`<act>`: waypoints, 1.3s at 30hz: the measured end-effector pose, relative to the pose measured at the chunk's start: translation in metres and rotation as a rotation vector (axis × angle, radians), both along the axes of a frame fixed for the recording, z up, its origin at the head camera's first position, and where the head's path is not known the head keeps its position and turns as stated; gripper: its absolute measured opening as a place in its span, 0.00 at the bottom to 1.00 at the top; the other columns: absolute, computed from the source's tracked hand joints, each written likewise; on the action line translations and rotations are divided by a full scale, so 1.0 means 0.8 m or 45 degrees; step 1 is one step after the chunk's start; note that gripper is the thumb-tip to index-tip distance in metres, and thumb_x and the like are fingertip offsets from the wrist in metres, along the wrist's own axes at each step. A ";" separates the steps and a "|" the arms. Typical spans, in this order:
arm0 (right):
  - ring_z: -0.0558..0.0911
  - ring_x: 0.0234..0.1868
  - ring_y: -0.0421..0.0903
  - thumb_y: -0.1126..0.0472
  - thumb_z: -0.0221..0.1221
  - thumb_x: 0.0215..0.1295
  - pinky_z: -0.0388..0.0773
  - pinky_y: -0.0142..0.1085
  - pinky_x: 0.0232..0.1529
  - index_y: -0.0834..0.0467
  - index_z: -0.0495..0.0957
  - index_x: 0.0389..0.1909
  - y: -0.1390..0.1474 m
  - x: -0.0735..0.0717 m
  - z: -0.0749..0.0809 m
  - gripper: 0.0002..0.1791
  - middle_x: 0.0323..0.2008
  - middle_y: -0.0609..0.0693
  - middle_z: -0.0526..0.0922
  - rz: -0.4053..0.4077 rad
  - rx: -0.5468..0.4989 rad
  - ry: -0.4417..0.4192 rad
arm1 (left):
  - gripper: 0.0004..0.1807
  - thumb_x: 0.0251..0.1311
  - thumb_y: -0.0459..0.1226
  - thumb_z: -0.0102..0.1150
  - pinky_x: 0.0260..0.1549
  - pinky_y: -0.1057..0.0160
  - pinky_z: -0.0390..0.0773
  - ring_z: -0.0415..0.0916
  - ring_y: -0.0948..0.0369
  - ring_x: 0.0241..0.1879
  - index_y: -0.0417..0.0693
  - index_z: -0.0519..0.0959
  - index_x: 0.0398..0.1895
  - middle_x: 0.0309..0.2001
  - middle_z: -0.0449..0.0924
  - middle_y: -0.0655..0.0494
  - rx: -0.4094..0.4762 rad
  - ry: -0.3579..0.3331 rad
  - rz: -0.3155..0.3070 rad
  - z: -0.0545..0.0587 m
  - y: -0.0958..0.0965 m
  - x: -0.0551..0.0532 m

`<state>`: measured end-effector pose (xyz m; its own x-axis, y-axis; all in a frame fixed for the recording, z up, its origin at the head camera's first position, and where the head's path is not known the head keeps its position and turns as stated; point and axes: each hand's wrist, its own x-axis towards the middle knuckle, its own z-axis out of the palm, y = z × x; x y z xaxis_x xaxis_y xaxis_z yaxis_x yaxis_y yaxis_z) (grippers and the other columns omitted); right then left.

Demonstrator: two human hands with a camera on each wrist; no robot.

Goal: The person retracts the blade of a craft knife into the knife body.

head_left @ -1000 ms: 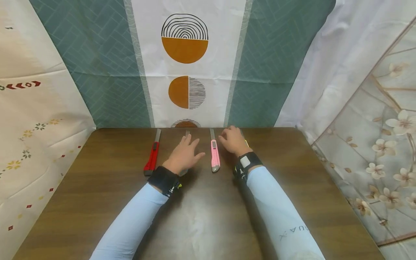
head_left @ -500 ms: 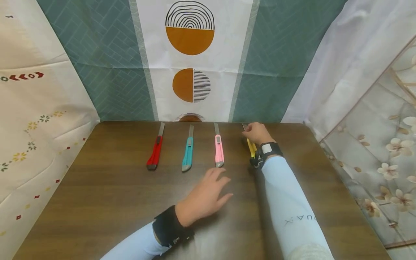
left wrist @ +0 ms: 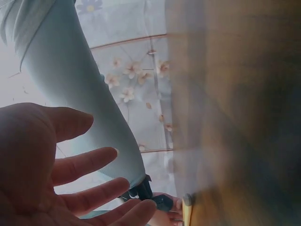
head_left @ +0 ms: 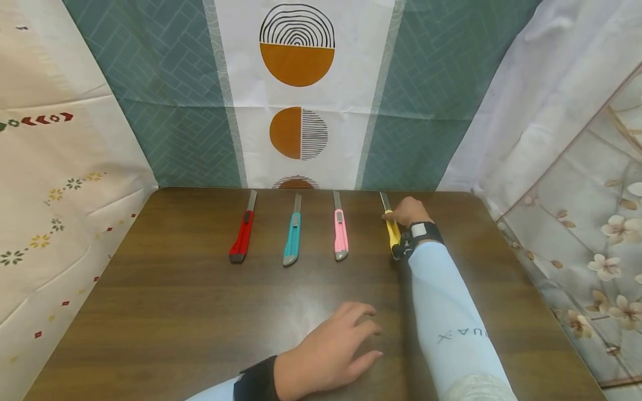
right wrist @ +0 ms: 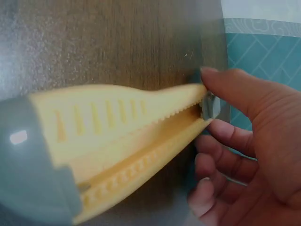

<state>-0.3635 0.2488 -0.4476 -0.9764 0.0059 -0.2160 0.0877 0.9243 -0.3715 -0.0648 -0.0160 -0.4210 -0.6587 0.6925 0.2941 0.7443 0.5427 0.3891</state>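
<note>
My right hand (head_left: 410, 211) pinches a yellow box cutter (head_left: 393, 233) near its front end, at the right of the row. Its blade points to the far edge. In the right wrist view, thumb and forefinger hold the front of the yellow body (right wrist: 117, 122) by the slider, while the grey butt end lies towards the camera. My left hand (head_left: 331, 353) is held near the front of the table, fingers loosely spread, holding nothing. Farther off lie a pink box cutter (head_left: 340, 236), a teal box cutter (head_left: 292, 239) and a red box cutter (head_left: 243, 236), all with blades out.
The brown wooden table (head_left: 200, 312) ends at a patterned green and white curtain (head_left: 190, 111). Cream cloth (head_left: 75, 223) hangs on the left and floral cloth (head_left: 602, 239) on the right.
My left hand has left the teal box cutter and drawn back towards me and to the right. My right hand has shifted slightly right and pinches the yellow box cutter. The head view has shifted slightly.
</note>
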 end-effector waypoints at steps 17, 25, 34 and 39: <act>0.82 0.32 0.48 0.44 0.70 0.62 0.87 0.36 0.35 0.63 0.82 0.33 0.022 0.015 0.000 0.23 0.28 0.49 0.79 -0.169 -0.490 -0.146 | 0.13 0.72 0.47 0.61 0.52 0.68 0.82 0.78 0.66 0.52 0.51 0.82 0.52 0.52 0.79 0.62 0.011 -0.239 0.067 -0.006 -0.014 -0.027; 0.77 0.36 0.50 0.28 0.62 0.62 0.77 0.37 0.34 0.56 0.84 0.35 -0.012 0.040 0.004 0.32 0.30 0.49 0.76 -0.076 -0.734 -0.001 | 0.14 0.70 0.42 0.62 0.50 0.60 0.85 0.82 0.58 0.48 0.45 0.81 0.53 0.50 0.83 0.54 0.157 -0.287 0.189 -0.011 -0.034 -0.072; 0.79 0.44 0.56 0.31 0.68 0.58 0.80 0.45 0.46 0.52 0.88 0.40 -0.097 0.098 0.021 0.28 0.39 0.54 0.81 0.000 -1.033 0.056 | 0.21 0.72 0.41 0.61 0.47 0.54 0.87 0.83 0.54 0.50 0.39 0.74 0.62 0.56 0.81 0.45 0.409 -0.649 0.329 -0.023 -0.048 -0.099; 0.75 0.36 0.46 0.44 0.71 0.62 0.80 0.41 0.37 0.58 0.88 0.38 -0.135 0.132 0.034 0.19 0.35 0.49 0.83 0.065 -1.194 0.201 | 0.23 0.74 0.41 0.58 0.39 0.54 0.89 0.86 0.50 0.45 0.42 0.71 0.67 0.56 0.80 0.44 0.594 -0.888 0.351 -0.026 -0.048 -0.097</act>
